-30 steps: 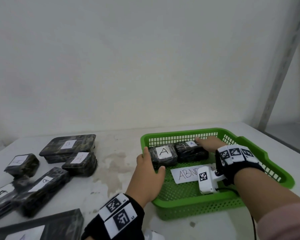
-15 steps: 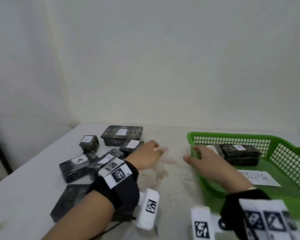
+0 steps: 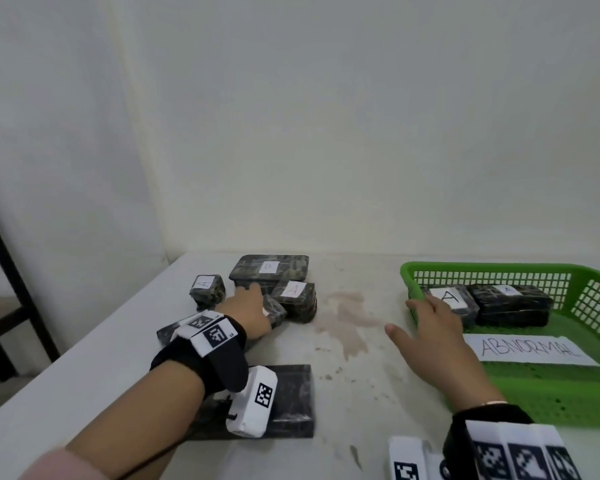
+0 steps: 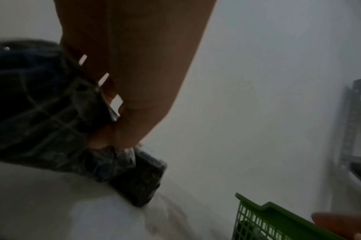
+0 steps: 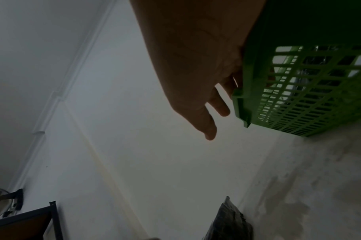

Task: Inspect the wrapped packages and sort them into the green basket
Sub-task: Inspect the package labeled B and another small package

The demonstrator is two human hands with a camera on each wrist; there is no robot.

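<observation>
Left hand: left hand point(image 3: 250, 311) reaches into the pile of wrapped packages on the worktop point(image 3: 354, 393), its grip curled round a long package point(image 4: 52, 113).
Right hand: right hand point(image 3: 433, 327) hangs over the near-left rim of the green basket point(image 3: 499, 266), fingers point(image 5: 208, 123) straight and apart, holding nothing.
Basket: two packages inside, one marked A point(image 3: 452, 301), beside a paper reading ABNORMAL point(image 3: 530, 349).

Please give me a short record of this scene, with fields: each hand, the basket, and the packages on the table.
left hand: grips a small wrapped package in the pile
right hand: open, over the near left corner of the basket
green basket: holds two packages and a paper reading ABNORMAL
table: more packages, labels A and B readable
</observation>
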